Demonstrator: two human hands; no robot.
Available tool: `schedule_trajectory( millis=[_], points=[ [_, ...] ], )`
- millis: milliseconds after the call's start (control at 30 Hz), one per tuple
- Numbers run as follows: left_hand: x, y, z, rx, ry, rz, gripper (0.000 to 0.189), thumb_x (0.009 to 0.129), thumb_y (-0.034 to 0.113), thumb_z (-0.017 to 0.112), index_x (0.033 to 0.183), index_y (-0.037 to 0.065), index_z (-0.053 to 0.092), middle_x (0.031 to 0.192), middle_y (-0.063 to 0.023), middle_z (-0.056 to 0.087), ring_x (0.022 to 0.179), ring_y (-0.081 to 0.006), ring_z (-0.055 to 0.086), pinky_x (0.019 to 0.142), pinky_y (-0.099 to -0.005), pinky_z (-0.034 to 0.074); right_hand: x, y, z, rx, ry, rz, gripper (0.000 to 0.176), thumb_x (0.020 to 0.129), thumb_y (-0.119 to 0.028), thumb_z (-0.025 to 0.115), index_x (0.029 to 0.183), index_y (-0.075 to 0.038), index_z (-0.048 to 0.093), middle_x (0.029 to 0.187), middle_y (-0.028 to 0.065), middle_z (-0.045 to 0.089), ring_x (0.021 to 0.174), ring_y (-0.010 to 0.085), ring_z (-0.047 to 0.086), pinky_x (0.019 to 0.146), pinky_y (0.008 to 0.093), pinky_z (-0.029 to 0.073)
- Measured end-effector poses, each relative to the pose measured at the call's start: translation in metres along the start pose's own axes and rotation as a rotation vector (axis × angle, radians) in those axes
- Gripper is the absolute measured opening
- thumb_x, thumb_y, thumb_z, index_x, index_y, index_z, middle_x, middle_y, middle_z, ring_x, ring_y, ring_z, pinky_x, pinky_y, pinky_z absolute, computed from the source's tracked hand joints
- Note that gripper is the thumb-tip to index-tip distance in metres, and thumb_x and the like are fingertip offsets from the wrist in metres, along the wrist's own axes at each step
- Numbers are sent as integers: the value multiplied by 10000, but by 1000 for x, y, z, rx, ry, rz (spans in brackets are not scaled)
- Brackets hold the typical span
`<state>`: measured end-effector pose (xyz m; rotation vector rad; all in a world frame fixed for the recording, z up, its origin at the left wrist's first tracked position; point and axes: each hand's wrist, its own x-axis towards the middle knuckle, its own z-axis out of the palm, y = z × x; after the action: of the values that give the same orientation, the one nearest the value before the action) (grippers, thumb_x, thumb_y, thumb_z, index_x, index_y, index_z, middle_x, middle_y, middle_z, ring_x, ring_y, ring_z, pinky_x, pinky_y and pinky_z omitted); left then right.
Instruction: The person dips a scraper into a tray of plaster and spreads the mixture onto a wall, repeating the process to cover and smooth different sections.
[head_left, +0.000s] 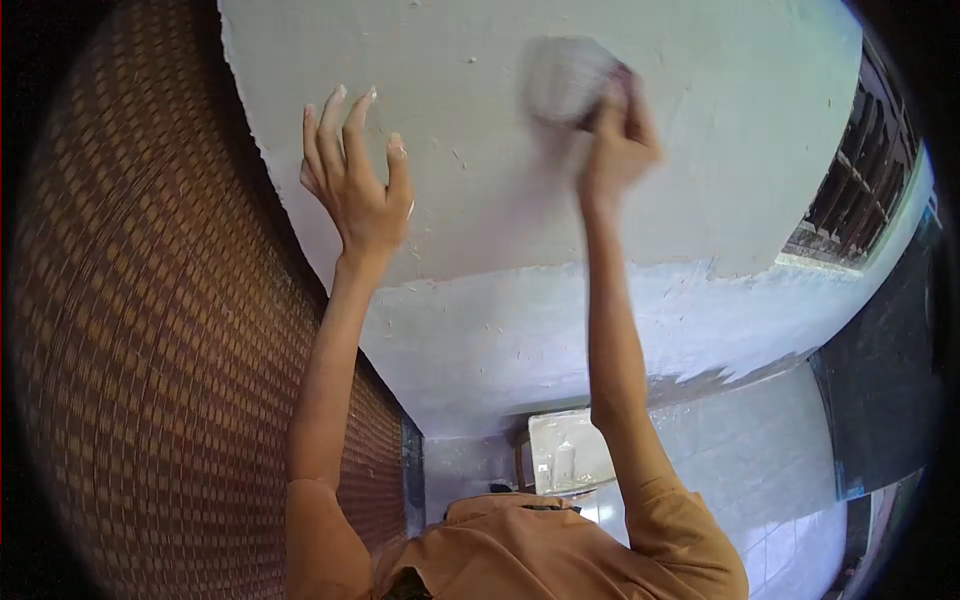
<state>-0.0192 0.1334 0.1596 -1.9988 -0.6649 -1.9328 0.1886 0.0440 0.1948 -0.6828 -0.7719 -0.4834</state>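
Observation:
My right hand (620, 135) is raised against the pale grey ceiling (480, 60) and grips a pale, blurred pad or sheet of sandpaper (563, 78) pressed to the surface. Motion blur hides what the pad is made of. My left hand (358, 180) is lifted beside it with fingers spread, fingertips at or near the ceiling, holding nothing. Both arms reach up from orange short sleeves (560, 555) at the bottom of the view.
A woven brown bamboo wall (150, 330) fills the left side. The ceiling meets a whitish wall (560, 330) below it. A slatted vent (860, 190) sits at the right, with a tiled wall (760, 440) and a dark panel (885, 400) beneath.

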Motion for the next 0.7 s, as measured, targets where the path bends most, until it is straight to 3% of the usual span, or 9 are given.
schedule_trajectory(
  millis=[33, 67, 133, 267, 333, 433, 533, 600, 700],
  points=[
    [-3, -3, -3, 10, -3, -4, 477, 869, 266, 532, 1330, 158, 482, 1421, -94, 393, 1380, -372, 230, 1048, -552, 199, 10, -7, -21, 61, 42, 98, 316, 929, -85, 581, 1211, 59, 594, 973, 105, 678, 832, 136, 630, 653, 272, 520],
    [-4, -8, -4, 16, 8, -7, 477, 869, 266, 532, 1330, 158, 482, 1421, -94, 393, 1380, -372, 230, 1048, -552, 199, 25, 4, -43, 35, 101, 25, 292, 933, -60, 564, 1204, 45, 600, 928, 84, 663, 753, 117, 613, 554, 251, 492],
    [-8, -14, -6, 30, 6, -17, 477, 871, 268, 532, 1333, 162, 482, 1425, -93, 388, 1380, -374, 230, 1046, -555, 196, 42, -11, -55, 176, 243, 22, 257, 933, -45, 555, 1166, 49, 614, 953, 112, 662, 781, 161, 638, 585, 254, 526],
    [-5, -1, 6, -11, -21, -44, 479, 867, 263, 537, 1333, 163, 483, 1423, -92, 391, 1379, -372, 232, 1044, -552, 197, 11, -14, -11, 90, -18, 17, 316, 922, -80, 592, 1204, 62, 595, 1099, 167, 660, 1002, 202, 630, 868, 301, 506],
    [-2, 9, 15, -31, -16, -18, 480, 865, 259, 539, 1332, 162, 485, 1421, -90, 395, 1381, -366, 232, 1043, -552, 198, -18, -15, 13, 117, -223, 75, 343, 912, -98, 628, 1222, 45, 594, 1140, 131, 653, 981, 154, 625, 881, 264, 486],
    [0, 17, 16, -46, -45, -20, 475, 863, 252, 539, 1327, 162, 491, 1418, -89, 400, 1382, -359, 235, 1046, -549, 196, 5, -1, -7, -22, -104, 56, 348, 916, -113, 629, 1219, 55, 591, 1119, 132, 661, 982, 155, 621, 894, 266, 481],
    [-4, 10, 8, -11, -48, -4, 473, 864, 251, 539, 1326, 164, 492, 1416, -89, 401, 1382, -360, 238, 1051, -548, 195, 54, 15, -68, 53, 127, -23, 311, 917, -70, 600, 1199, 62, 593, 1009, 136, 674, 796, 165, 657, 575, 278, 545],
    [-6, 3, 7, 1, -39, -12, 474, 863, 250, 540, 1326, 166, 492, 1416, -89, 403, 1382, -362, 238, 1053, -547, 196, 65, -3, -81, 115, 253, 8, 273, 927, -34, 565, 1178, 66, 602, 1055, 146, 660, 850, 177, 646, 677, 297, 572],
    [-3, 6, 13, 8, -29, -10, 473, 864, 250, 540, 1327, 166, 491, 1415, -89, 405, 1381, -366, 238, 1055, -547, 198, 42, -12, -43, 149, 98, 18, 322, 896, -50, 626, 1195, 63, 595, 1082, 152, 658, 920, 193, 646, 722, 302, 563]
  ],
)
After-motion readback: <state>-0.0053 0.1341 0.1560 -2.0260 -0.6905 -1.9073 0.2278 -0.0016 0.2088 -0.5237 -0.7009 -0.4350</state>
